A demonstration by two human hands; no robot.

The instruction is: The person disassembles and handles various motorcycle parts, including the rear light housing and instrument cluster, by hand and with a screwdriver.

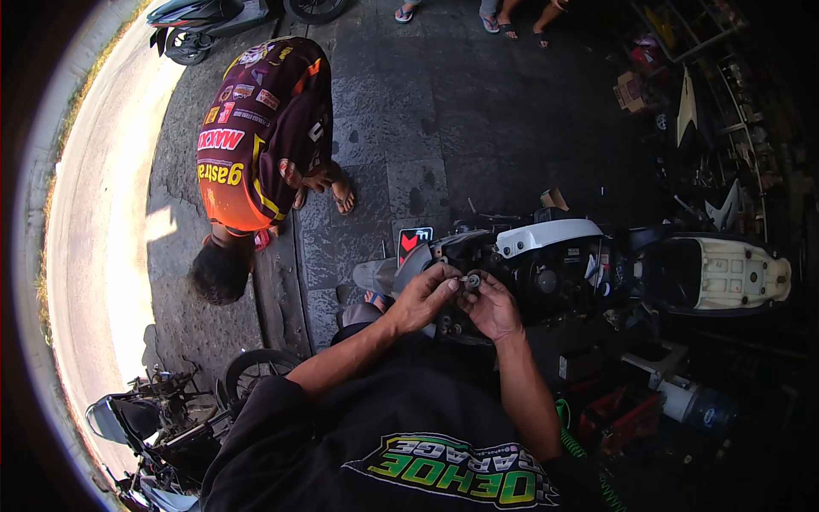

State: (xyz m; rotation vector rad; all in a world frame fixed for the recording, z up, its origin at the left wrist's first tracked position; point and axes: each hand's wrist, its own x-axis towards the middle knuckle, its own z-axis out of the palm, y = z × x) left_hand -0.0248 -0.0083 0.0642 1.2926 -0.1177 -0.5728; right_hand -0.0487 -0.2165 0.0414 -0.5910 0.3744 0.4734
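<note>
Over a partly stripped scooter, my left hand (429, 299) and my right hand (490, 314) meet at a small round metal part (473, 281). The fingers of my right hand are closed round it. My left thumb and fingers are pinched at its left side, on a small piece too tiny to name clearly. Around and behind them is the scooter's dark body with a white side panel (546, 234). The open seat (738, 275), with a cream underside, lies to the right.
A bent-over person (260, 141) stands at left beside a sunlit road (98, 247). Parked motorcycles (145, 427) are lower left and top left. Other people's feet (509, 30) show at the top. Shelves, crowded parts, a red crate (618, 418) and a green coiled hose (580, 448) line the right.
</note>
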